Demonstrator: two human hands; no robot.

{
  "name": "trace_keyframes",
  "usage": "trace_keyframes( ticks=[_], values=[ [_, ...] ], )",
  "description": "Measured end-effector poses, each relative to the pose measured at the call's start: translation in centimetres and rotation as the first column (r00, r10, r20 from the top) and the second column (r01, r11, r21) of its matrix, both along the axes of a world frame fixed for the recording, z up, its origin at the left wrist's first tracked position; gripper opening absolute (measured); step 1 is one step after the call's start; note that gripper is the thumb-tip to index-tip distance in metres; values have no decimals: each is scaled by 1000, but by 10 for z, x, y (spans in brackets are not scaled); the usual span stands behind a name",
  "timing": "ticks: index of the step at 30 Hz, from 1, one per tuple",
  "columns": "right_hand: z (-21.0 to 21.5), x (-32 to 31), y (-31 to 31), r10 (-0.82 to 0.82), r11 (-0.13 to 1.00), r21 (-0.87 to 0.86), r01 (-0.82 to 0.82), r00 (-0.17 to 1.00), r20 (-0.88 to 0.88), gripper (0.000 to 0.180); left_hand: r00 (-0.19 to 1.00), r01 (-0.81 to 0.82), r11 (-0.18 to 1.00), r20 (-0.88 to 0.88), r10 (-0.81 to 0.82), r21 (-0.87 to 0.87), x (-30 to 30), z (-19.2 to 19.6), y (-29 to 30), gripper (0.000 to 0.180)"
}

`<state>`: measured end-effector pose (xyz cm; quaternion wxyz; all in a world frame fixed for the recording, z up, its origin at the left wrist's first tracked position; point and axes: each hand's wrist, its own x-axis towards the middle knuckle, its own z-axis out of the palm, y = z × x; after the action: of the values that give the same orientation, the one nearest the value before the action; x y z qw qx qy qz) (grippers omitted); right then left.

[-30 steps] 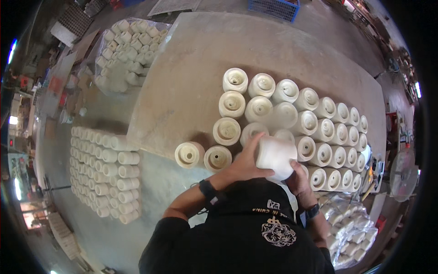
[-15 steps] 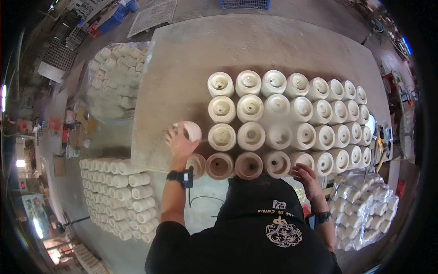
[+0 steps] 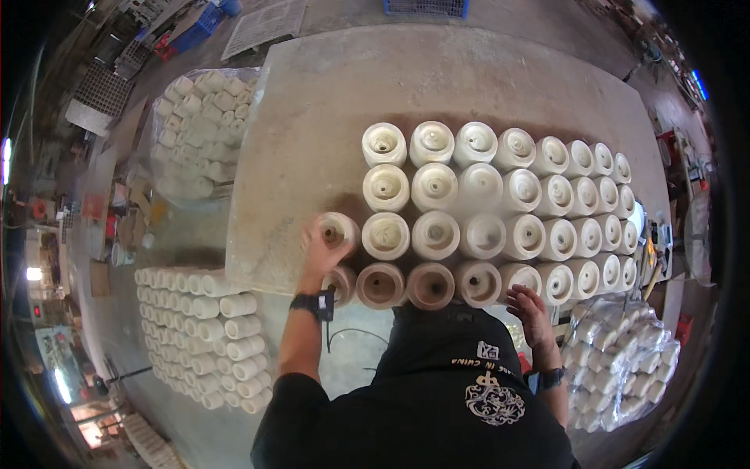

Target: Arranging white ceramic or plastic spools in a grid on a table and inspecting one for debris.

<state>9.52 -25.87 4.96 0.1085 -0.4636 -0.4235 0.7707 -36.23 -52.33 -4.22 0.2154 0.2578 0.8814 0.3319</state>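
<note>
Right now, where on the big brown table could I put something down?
Two patches of the table look bare: the strip behind the farthest row of white cylinders, and the space left of them, beyond the left hand. The rows' right end is tightly packed.

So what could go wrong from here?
The left hand has its fingers around a white cylinder close beside another cylinder, so the two might knock together.

The front row stands along the tabletop's near edge, close to the black shirt; a bump could tip one off.

The right hand, near that row, might also nudge one.
</note>
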Motion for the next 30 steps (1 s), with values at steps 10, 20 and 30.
trace_keyframes(
  ticks=[10, 20, 30],
  values=[
    [-4, -13, 0, 32, 999, -32, -32, 999, 15, 46, 952, -306, 890, -81, 297, -339, 91, 10, -55, 119],
    [-14, -36, 10, 171, 985, -41, -170, 985, 17, 46, 982, -191, 979, -19, 190, -73, 75, -17, -73, 94],
    [-11, -26, 3, 119, 992, -39, -118, 992, 28, 48, 925, -29, 993, -379, -17, -115, 54, 5, 5, 58]
  ],
)
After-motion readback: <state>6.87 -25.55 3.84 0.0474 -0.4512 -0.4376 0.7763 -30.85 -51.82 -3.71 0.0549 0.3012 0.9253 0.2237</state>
